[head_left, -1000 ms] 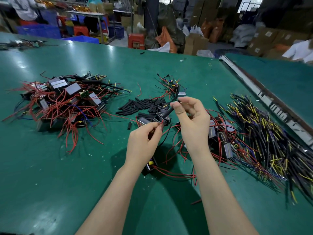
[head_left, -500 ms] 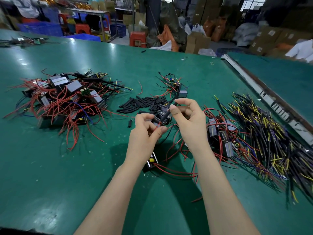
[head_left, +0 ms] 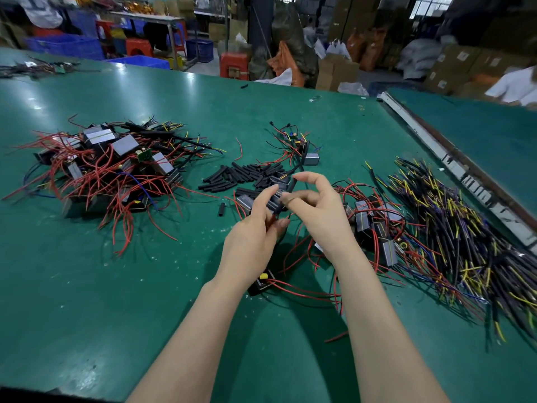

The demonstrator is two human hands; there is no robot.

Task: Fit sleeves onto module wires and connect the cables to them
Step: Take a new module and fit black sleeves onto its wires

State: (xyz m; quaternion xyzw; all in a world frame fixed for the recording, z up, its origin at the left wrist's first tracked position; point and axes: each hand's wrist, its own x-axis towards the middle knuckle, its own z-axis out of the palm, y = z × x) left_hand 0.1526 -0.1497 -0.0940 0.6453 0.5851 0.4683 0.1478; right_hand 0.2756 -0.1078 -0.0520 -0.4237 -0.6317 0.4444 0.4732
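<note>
My left hand and my right hand meet above the green table, fingertips close together. Between them runs a black sleeve on a thin wire; my right hand pinches its upper part and my left hand pinches the wire's red lower end. Below my left wrist lies a black module with a yellow part and red wires trailing right. A heap of loose black sleeves lies just beyond my hands. A bundle of black, yellow and blue cables is spread at the right.
A large pile of modules with red wires sits at the left. More modules lie right of my hands, and a small wired cluster lies farther back. A metal rail borders the table at the right. Crates and boxes stand beyond.
My left hand rose toward my right hand, and the two now work close together on the sleeve. My right hand's fingers have shifted along the sleeve.
</note>
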